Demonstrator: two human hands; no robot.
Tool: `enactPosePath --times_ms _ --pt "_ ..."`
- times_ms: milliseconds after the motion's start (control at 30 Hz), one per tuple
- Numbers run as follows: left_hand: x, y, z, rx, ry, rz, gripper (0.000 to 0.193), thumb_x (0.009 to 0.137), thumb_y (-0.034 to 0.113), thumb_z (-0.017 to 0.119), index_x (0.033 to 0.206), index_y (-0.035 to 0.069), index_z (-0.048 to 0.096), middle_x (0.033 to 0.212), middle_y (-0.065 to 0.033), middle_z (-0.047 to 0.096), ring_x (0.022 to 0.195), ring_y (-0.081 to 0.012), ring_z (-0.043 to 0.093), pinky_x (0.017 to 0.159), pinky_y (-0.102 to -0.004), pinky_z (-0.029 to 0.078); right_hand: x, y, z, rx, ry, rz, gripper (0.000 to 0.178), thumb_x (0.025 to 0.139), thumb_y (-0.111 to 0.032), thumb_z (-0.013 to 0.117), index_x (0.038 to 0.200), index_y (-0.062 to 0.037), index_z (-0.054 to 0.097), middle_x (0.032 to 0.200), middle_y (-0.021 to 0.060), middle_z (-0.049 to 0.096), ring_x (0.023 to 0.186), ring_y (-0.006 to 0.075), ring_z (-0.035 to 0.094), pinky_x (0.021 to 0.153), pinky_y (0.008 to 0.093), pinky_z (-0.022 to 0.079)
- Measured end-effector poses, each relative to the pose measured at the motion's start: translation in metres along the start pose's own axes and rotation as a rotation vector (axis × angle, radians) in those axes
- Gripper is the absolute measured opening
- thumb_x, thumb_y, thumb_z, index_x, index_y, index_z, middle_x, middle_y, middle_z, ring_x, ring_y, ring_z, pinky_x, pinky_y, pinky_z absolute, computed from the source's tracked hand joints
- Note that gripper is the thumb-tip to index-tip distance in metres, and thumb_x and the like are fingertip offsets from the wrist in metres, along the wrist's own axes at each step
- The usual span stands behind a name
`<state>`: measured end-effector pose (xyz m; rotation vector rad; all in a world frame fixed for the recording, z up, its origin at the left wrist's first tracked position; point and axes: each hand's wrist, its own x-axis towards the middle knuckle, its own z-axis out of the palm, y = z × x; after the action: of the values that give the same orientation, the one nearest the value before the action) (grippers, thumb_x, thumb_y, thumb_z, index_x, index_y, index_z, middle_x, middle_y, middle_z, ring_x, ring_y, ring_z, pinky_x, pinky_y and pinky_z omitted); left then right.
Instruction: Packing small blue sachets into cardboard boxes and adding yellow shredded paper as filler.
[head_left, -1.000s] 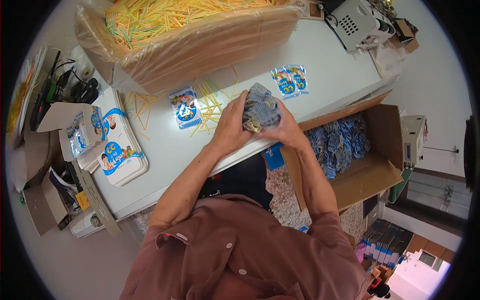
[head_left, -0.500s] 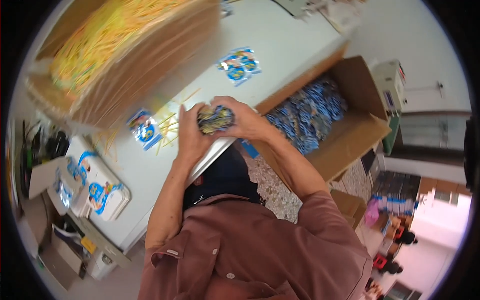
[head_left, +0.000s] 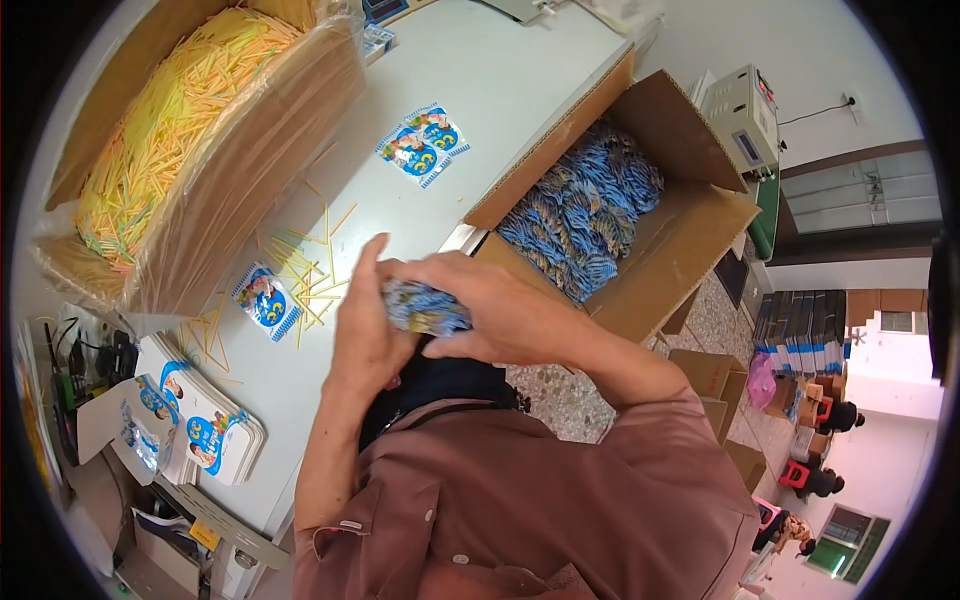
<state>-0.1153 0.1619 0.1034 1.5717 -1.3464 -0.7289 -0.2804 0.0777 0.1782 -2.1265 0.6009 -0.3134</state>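
Note:
Between my two hands is a bundle of small blue-striped packets (head_left: 428, 306), held just off the table's near edge. My left hand (head_left: 358, 315) presses on its left side with the thumb raised. From the right, my right hand (head_left: 490, 300) wraps over the bundle, fingers curled round it. Parts of the bundle are hidden by the fingers. Loose pale-yellow sticks (head_left: 315, 285) lie scattered on the table beyond my left hand, beside a blue-and-white printed packet (head_left: 265, 300). Farther back lies a joined pair of similar packets (head_left: 422, 143).
At the far left stands a plastic-lined carton (head_left: 240, 160) heaped with yellow and orange sticks (head_left: 185, 130). An open carton (head_left: 690, 235) of blue-striped packets (head_left: 585, 205) is at the right. Stacked printed cards (head_left: 215, 425) lie at the table's left end. Several people sit at the far right.
My hands have drawn the bundle a little nearer and turned it, so its blue-striped side now shows. The view has also shifted, moving the table and cartons leftward.

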Motion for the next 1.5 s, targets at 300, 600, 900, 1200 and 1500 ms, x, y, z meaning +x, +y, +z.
enactPosePath --times_ms 300,600,900,1200,1500 --pt "0.047 0.035 0.079 -0.053 -0.120 0.303 0.094 0.069 -0.003 0.075 0.150 0.003 0.028 0.107 -0.0192 0.060 0.095 -0.0403 0.061 0.082 -0.0460 0.052 -0.059 0.028 -0.053 -0.166 0.344 0.103 0.047 0.075 -0.004 0.080 0.119 -0.0064 0.065 0.109 0.0101 0.067 0.101 0.0248 0.065 0.091 0.0339 0.050" --pt "0.053 0.018 0.119 0.316 -0.168 0.612 0.053 0.077 0.021 0.077 0.122 0.000 0.058 0.119 -0.0125 0.060 0.123 -0.0292 0.050 0.115 -0.0496 0.029 -0.092 0.198 -0.144 -0.452 0.851 0.345 0.046 0.078 -0.009 0.080 0.122 -0.0049 0.064 0.107 0.0123 0.069 0.095 0.0204 0.066 0.088 0.0316 0.050" --pt "0.026 -0.024 0.130 0.414 -0.398 0.520 0.036 0.081 0.028 0.074 0.106 0.003 0.066 0.110 -0.0125 0.065 0.114 -0.0290 0.055 0.115 -0.0498 0.027 -0.064 0.350 -0.094 -0.604 0.858 0.514 0.057 0.074 -0.001 0.073 0.128 -0.0068 0.059 0.125 0.0225 0.059 0.117 0.0390 0.056 0.099 0.0437 0.046" --pt "0.020 -0.035 0.122 0.328 -0.368 0.489 0.036 0.081 0.026 0.074 0.107 0.003 0.066 0.114 -0.0130 0.064 0.111 -0.0308 0.056 0.109 -0.0454 0.036 -0.044 0.324 -0.136 -0.308 0.255 0.682 0.092 0.078 -0.032 0.074 0.152 -0.0006 0.028 0.154 0.0245 0.034 0.145 0.0340 0.031 0.119 0.0368 0.025" --pt "0.002 -0.004 0.028 -0.024 0.173 0.230 0.024 0.083 0.016 0.075 0.102 0.002 0.069 0.093 -0.0120 0.073 0.083 -0.0285 0.070 0.073 -0.0366 0.056 -0.027 0.187 -0.170 -0.416 0.710 0.501 0.057 0.089 -0.044 0.070 0.123 0.0021 0.063 0.116 0.0204 0.068 0.109 0.0297 0.064 0.094 0.0380 0.049"
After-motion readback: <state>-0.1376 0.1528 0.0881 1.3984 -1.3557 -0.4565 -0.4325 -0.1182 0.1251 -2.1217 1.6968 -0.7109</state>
